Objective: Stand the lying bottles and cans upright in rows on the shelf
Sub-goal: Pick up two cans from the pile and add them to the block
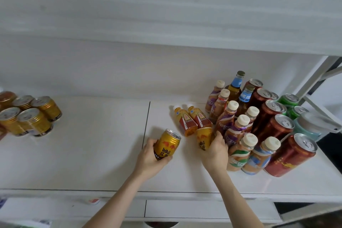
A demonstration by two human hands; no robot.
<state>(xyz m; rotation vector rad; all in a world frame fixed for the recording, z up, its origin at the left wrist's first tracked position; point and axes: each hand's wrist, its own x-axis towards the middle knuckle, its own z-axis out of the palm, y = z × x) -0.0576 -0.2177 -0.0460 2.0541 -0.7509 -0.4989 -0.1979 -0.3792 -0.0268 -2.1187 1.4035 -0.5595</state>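
My left hand (149, 155) grips a gold Red Bull can (167, 144), tilted, just above the white shelf (92, 153) near its middle seam. My right hand (215, 152) is closed around a second gold can (203, 138), partly hidden by the fingers, next to the standing bottles. Two orange-and-red bottles (192, 118) stand behind that can. Several gold cans (31, 114) stand upright in a group at the far left.
At the right stand rows of coffee bottles (238, 129), two blue-labelled glass bottles (238, 87), dark red cans (277, 127), green cans (290, 101) and a pale teal container (312, 126). Another shelf board (166, 15) hangs close overhead.
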